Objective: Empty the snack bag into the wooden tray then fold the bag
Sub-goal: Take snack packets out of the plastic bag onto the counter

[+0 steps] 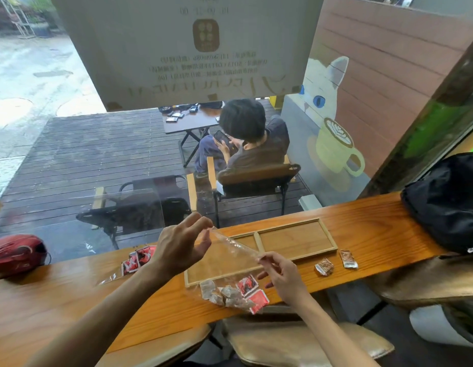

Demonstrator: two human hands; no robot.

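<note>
A clear plastic snack bag (231,256) hangs over the left part of the wooden tray (298,241). My left hand (182,247) pinches the bag's top edge, raised above the counter. My right hand (279,271) pinches the same edge lower and to the right. Several red and brownish snack packets (232,292) lie in the bag's bottom, resting on the counter in front of the tray. The tray has two compartments and both look bare.
Two brown packets (336,262) lie right of the tray on the wooden counter (375,229). A second clear bag with red packets (137,260) lies to the left. A red helmet (17,254) sits far left, a black backpack (447,200) far right. Glass stands behind the counter.
</note>
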